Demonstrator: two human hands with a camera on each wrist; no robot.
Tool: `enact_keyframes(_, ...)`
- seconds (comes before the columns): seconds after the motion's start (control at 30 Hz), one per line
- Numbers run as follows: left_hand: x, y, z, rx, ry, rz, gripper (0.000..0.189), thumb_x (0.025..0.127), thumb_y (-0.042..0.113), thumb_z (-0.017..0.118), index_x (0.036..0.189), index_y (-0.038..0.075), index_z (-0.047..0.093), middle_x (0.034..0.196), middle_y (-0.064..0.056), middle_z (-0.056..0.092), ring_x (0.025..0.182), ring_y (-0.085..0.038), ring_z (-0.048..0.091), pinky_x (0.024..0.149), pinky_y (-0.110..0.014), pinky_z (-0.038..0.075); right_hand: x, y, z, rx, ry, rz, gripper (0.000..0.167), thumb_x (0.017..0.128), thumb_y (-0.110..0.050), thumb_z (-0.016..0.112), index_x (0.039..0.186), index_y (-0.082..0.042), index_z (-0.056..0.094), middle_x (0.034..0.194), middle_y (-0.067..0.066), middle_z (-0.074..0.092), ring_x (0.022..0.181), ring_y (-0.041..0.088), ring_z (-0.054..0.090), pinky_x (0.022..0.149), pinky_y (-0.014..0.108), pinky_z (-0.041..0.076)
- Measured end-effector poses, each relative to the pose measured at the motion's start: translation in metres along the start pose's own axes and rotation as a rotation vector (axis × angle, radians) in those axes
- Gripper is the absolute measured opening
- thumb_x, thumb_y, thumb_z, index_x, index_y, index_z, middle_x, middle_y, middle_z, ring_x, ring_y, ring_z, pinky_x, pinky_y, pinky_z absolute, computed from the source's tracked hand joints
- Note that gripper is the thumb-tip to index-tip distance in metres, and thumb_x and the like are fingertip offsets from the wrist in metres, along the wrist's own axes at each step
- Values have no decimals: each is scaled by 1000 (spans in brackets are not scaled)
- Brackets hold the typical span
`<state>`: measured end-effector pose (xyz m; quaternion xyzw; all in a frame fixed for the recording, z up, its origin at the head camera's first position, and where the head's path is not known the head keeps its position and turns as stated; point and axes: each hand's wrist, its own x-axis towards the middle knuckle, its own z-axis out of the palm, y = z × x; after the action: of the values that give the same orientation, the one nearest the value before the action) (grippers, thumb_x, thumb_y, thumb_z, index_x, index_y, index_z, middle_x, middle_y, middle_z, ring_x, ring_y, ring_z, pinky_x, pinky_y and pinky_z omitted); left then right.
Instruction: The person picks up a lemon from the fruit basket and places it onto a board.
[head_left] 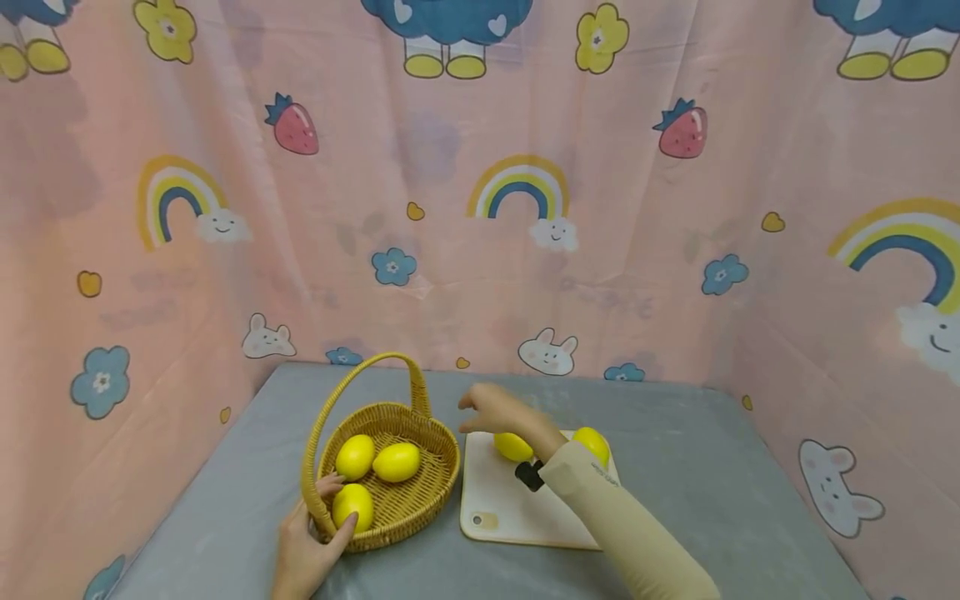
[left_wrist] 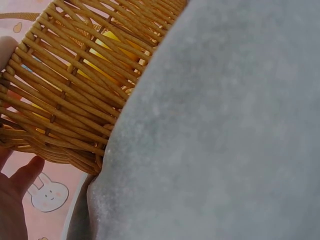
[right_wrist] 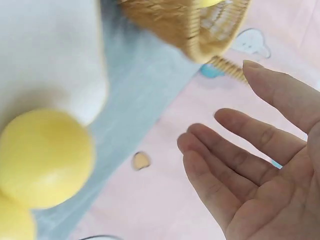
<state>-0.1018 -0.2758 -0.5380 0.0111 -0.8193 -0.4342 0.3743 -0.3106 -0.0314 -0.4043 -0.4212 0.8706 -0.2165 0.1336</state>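
Note:
A wicker basket (head_left: 416,517) with an arched handle stands on the left of the table, holding three lemons (head_left: 397,462). My left hand (head_left: 303,542) grips its near-left rim, thumb and fingers over the edge; the left wrist view shows the woven wall (left_wrist: 75,100) close up. My right hand (head_left: 498,410) hovers above the far-left edge of a white cutting board (head_left: 495,492). Its fingers (right_wrist: 240,160) are loosely bent with nothing between them. On the board lie a lemon (head_left: 513,447) and another lemon (head_left: 592,446), both partly hidden by the right arm.
A grey cloth covers the table (head_left: 675,467). A pink printed curtain (head_left: 480,292) closes off the back and both sides. The basket's handle (head_left: 367,367) rises above its rim, left of my right hand. A black object (head_left: 529,476) sits at my right wrist.

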Motion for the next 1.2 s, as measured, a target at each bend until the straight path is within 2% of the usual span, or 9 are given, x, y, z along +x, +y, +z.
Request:
enact_keyframes(0.23, 0, 0, 0, -8, 2, 12, 41, 73, -2, 86, 109, 1, 67, 118, -9, 69, 112, -23, 61, 99, -6, 39, 20, -28, 6, 0, -31, -113, 29, 89, -12, 76, 113, 3, 73, 110, 15, 72, 98, 27, 67, 82, 35, 58)
enact_keyframes(0.37, 1, -1, 1, -14, -4, 10, 41, 73, -1, 86, 109, 1, 67, 118, -9, 69, 111, -23, 62, 98, -7, 41, 29, -38, 16, -5, -75, -155, 29, 90, -12, 75, 113, 4, 72, 104, 15, 72, 91, 24, 68, 76, 29, 58)
enact_keyframes(0.5, 1, -3, 1, -9, -7, -13, 40, 74, 0, 86, 109, 1, 68, 118, -8, 69, 111, -26, 63, 97, -7, 42, 36, -46, 28, 12, -131, -138, 35, 90, -13, 76, 120, 4, 69, 109, 15, 71, 96, 23, 68, 77, 25, 57)
enact_keyframes(0.67, 1, -3, -1, -8, -8, -32, 40, 74, 1, 86, 110, 2, 68, 118, -8, 69, 111, -26, 63, 97, -6, 41, 42, -54, 41, 3, -176, -117, 41, 89, -15, 77, 126, 1, 66, 119, 13, 68, 107, 24, 65, 84, 25, 56)
enact_keyframes(0.93, 2, -4, -2, -33, 2, 26, 42, 73, -2, 86, 110, 4, 68, 118, -10, 68, 110, -26, 63, 95, -8, 44, 55, -69, 47, -51, -184, -135, 41, 89, -16, 77, 125, -1, 67, 123, 8, 67, 111, 22, 64, 86, 24, 55)
enact_keyframes(1.2, 2, -6, 0, -40, 3, 32, 42, 72, -4, 86, 109, -1, 67, 115, -20, 67, 111, -23, 63, 98, -8, 42, 65, -76, 56, -78, -204, -94, 41, 87, -15, 79, 125, -5, 68, 124, 4, 66, 112, 18, 62, 88, 25, 55)
